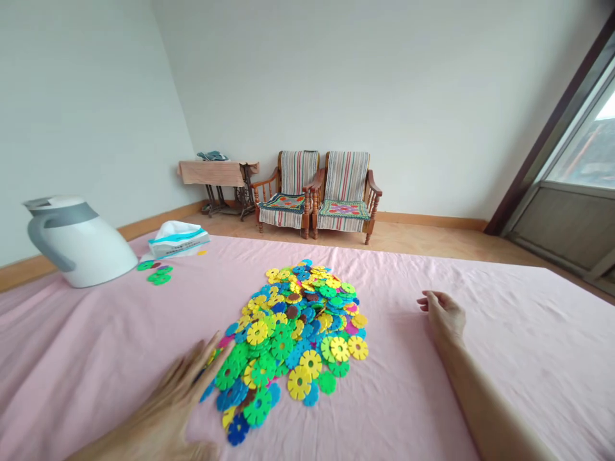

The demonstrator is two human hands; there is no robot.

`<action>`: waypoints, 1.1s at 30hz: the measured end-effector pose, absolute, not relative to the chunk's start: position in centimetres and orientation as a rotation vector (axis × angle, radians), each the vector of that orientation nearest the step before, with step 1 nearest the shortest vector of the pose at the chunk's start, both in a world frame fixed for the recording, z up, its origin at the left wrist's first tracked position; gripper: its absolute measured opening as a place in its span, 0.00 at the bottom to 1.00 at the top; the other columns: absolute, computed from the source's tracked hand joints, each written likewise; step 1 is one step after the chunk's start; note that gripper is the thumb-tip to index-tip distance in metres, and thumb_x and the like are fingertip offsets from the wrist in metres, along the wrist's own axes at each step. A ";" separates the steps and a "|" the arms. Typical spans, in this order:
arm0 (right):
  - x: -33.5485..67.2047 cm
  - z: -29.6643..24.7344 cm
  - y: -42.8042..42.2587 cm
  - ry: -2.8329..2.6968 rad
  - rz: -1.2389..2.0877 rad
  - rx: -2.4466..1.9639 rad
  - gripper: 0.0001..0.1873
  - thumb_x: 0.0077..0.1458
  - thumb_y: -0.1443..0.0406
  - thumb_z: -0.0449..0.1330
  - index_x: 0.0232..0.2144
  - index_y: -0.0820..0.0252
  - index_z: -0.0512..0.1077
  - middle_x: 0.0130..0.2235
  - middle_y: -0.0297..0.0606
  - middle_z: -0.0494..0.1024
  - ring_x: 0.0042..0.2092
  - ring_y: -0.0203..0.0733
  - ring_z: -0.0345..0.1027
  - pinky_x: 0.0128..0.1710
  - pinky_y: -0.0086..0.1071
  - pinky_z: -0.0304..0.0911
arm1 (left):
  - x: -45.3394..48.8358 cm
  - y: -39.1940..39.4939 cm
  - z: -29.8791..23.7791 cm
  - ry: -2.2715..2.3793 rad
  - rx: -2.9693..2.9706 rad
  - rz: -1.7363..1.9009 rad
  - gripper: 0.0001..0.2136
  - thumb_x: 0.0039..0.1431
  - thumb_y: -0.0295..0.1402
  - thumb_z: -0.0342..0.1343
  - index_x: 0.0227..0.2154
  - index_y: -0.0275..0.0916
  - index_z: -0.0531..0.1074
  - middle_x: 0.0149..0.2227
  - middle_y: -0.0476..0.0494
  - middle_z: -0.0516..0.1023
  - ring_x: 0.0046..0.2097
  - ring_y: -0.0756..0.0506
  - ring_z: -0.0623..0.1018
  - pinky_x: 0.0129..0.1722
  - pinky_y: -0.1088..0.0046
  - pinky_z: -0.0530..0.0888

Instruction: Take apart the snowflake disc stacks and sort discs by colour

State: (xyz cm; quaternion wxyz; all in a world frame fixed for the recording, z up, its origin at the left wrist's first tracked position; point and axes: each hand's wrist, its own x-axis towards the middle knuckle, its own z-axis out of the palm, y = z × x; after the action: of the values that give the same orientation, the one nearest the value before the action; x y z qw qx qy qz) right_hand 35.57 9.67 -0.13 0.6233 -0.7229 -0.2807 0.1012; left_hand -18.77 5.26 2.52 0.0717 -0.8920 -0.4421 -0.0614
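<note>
A heap of colourful plastic snowflake discs (288,326) in yellow, green, blue, pink and brown lies on the pink tablecloth (398,397). At the heap's left edge is my left hand (177,390), slightly blurred, its fingers stretched out against the outer discs and its thumb apart. My right hand (444,314) rests on the cloth to the right, away from the heap. Its fingers are partly curled, and no object shows in it. The inside of that hand is partly hidden from view.
A white and grey jug (91,243) stands at the left. Beside it are a tissue box (177,239) and a few loose discs (159,275). Beyond the table are two wooden armchairs (346,186), a cloth-covered sewing-machine table (214,173) and, at the right, a door (567,218).
</note>
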 end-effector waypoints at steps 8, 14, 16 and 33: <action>35.4 0.2 9.4 -0.688 0.230 -1.680 0.18 0.46 0.55 0.57 0.31 0.65 0.76 0.24 0.43 0.79 0.25 0.44 0.72 0.27 0.33 0.64 | -11.6 7.4 1.9 -1.415 -2.740 -0.329 0.49 0.54 0.55 0.55 0.67 0.42 0.30 0.69 0.30 0.38 0.66 0.27 0.49 0.58 0.45 0.60; 35.3 0.2 9.4 -0.713 0.230 -1.700 0.19 0.47 0.55 0.55 0.31 0.65 0.76 0.25 0.42 0.79 0.26 0.44 0.72 0.27 0.32 0.64 | -7.2 10.9 2.0 -1.442 -2.741 -0.469 0.50 0.48 0.48 0.63 0.67 0.46 0.38 0.69 0.37 0.39 0.67 0.29 0.47 0.61 0.45 0.56; 35.3 0.2 9.5 -0.719 0.230 -1.705 0.18 0.48 0.55 0.55 0.31 0.64 0.75 0.25 0.42 0.79 0.26 0.44 0.72 0.27 0.32 0.65 | -6.4 12.3 2.1 -1.434 -2.739 -0.504 0.48 0.48 0.48 0.63 0.67 0.44 0.42 0.69 0.35 0.41 0.67 0.29 0.47 0.61 0.45 0.55; 32.1 0.0 10.0 -1.146 0.088 -1.729 0.17 0.52 0.53 0.52 0.32 0.59 0.72 0.26 0.38 0.78 0.28 0.44 0.73 0.31 0.33 0.63 | -6.2 12.3 3.3 -0.813 -2.749 -0.476 0.32 0.62 0.44 0.52 0.66 0.48 0.48 0.68 0.46 0.50 0.66 0.36 0.53 0.63 0.50 0.48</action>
State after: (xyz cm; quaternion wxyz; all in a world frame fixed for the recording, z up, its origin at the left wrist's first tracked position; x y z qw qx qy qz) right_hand 32.06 9.99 -0.02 0.5077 -0.7175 -0.4755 0.0366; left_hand -6.24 12.30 3.28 0.1177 -0.9394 -0.2779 -0.1626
